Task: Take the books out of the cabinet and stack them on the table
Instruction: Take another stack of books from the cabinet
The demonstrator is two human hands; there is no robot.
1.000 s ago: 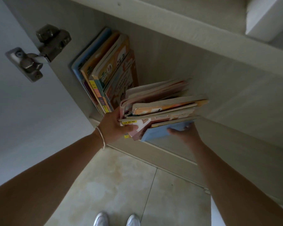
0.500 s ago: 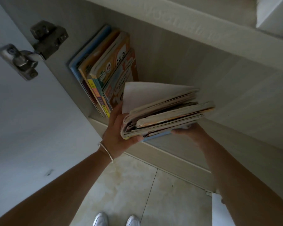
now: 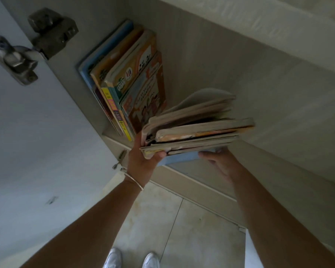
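Held bundle: a loose stack of picture books [image 3: 195, 130] lying flat, just outside the cabinet [image 3: 240, 60] opening, clear of its sill.
Long axis: from about 8 o'clock at the spines to 2 o'clock at the far page edges, which fan open at the top.
Left hand [image 3: 143, 159]: at the spine corner, thumb curled up over the lower books, fingers behind; it grips the bundle.
Right hand [image 3: 220, 161]: under the pale blue bottom book, toward 4 o'clock of the bundle; fingers go beneath it, carrying from below.
Nearer hand: both touch; the left sits at the end next to the shelf.
Remaining books [image 3: 128, 80]: upright, leaning on the cabinet's left wall, at 10 o'clock of the bundle, just beside the left hand.
Hidden: the right fingertips, the left fingers behind the spines, the table (not in view), and the book count.
Hinge [image 3: 33, 45]: on the open door, at 9 o'clock, well apart.
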